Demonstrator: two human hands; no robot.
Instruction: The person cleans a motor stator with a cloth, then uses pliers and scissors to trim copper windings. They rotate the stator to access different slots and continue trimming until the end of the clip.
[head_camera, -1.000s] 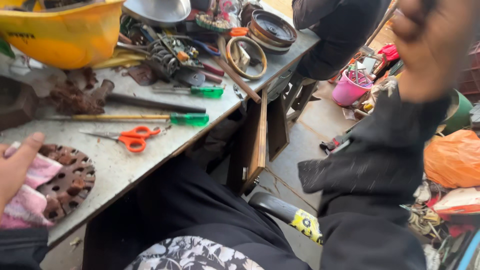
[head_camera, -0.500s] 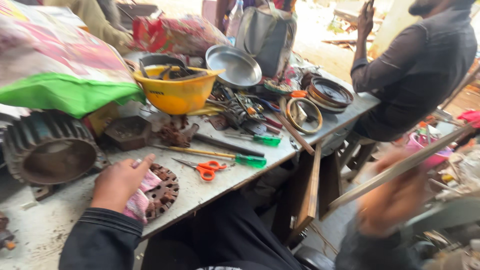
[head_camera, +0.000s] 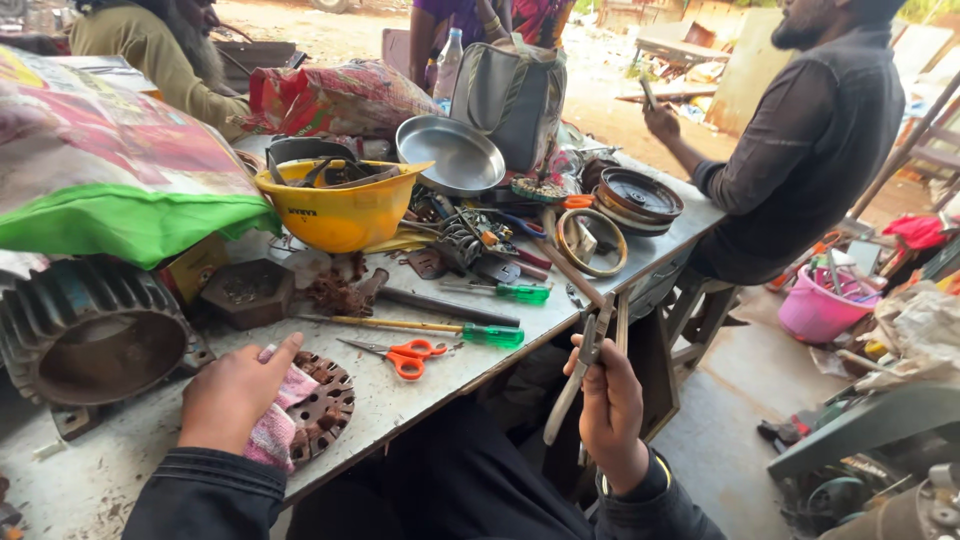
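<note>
Two screwdrivers (head_camera: 430, 327), one scissors (head_camera: 405, 354), one helmet (head_camera: 340, 205).

The left hand (head_camera: 235, 390) presses a pink cloth (head_camera: 280, 425) on a rusty round plate (head_camera: 325, 405) near the bench's (head_camera: 420, 385) front edge. The right hand (head_camera: 612, 410) holds pliers (head_camera: 580, 370).

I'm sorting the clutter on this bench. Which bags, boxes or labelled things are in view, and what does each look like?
Printed sack: far left, bulging, pink and cream with a green edge.
Small carton: beneath that sack, yellow-brown.
Printed bag: back of the bench, crumpled, red patterned.
Helmet: centre, yellow, upturned, small dark marking on its front.
</note>
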